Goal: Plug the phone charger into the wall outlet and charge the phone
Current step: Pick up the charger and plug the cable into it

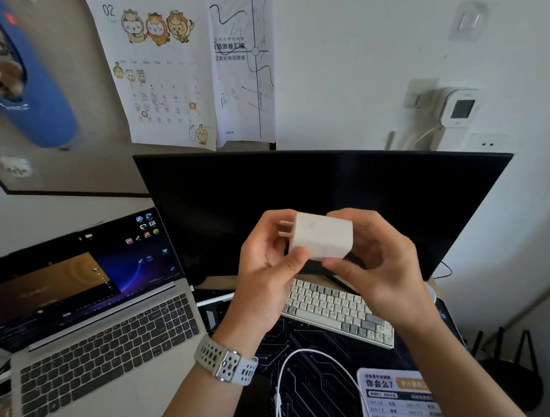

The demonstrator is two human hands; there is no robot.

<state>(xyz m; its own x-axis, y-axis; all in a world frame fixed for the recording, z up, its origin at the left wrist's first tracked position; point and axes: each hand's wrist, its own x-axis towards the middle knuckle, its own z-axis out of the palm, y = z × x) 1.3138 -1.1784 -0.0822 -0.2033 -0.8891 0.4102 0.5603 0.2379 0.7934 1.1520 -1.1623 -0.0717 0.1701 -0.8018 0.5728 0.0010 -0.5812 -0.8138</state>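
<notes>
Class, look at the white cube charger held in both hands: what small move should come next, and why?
Probably carry the white cube charger up and right to the white wall outlet. Both the left hand and the right hand grip it before the black monitor, prongs out and pointing left, so it must turn to face the wall.

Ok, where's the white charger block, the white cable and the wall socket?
charger block (324,237): head view, its broad front face.
white cable (310,352): head view, top of its loop.
wall socket (487,144): head view, its two slots.
</notes>
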